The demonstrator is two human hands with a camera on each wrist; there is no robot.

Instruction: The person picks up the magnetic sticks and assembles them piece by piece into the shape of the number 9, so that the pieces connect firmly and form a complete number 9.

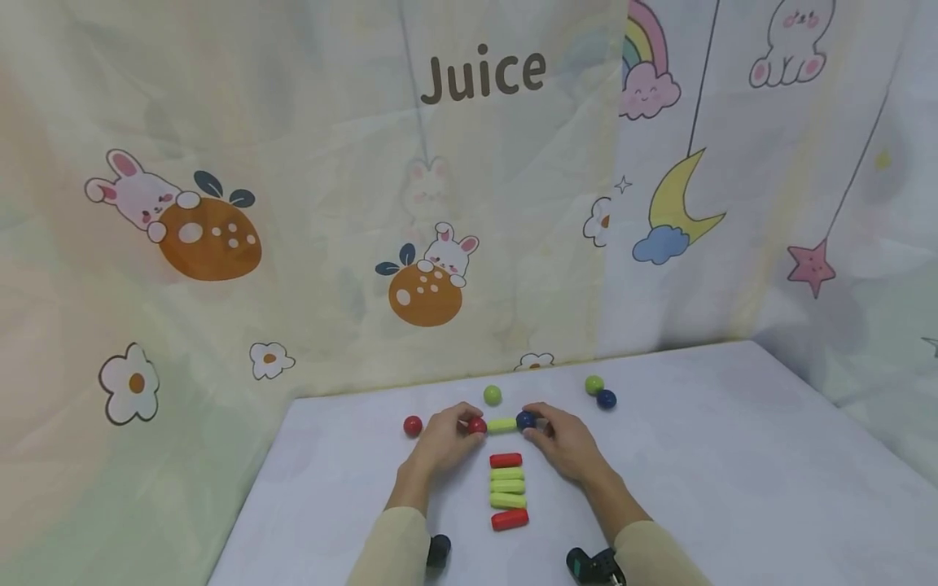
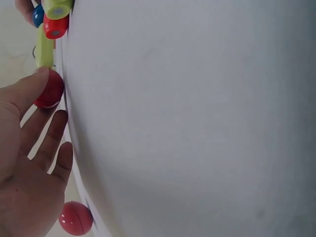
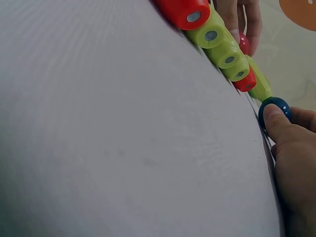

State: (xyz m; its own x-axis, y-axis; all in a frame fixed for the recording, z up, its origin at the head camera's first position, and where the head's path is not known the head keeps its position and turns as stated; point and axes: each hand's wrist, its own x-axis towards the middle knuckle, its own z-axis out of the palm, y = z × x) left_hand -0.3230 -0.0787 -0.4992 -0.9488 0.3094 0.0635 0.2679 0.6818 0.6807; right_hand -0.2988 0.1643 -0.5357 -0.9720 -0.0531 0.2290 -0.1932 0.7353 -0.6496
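Left hand (image 1: 440,439) pinches a red ball (image 1: 477,425) onto one end of a green rod (image 1: 501,425) — right hand (image 1: 564,443) presses a blue ball (image 1: 524,420) to the other, mid-table toward the back edge. One rod capped; five rods (image 1: 508,491) lie stacked just in front, unused. Spare red ball (image 1: 413,425), green ball (image 1: 493,395) and a green-and-blue pair (image 1: 600,391) wait near the back edge. No containers.

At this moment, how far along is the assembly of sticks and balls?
Early. One green stick has a red ball at the left hand and a blue ball at the right hand. Five sticks lie in a row, unused; four loose balls remain.
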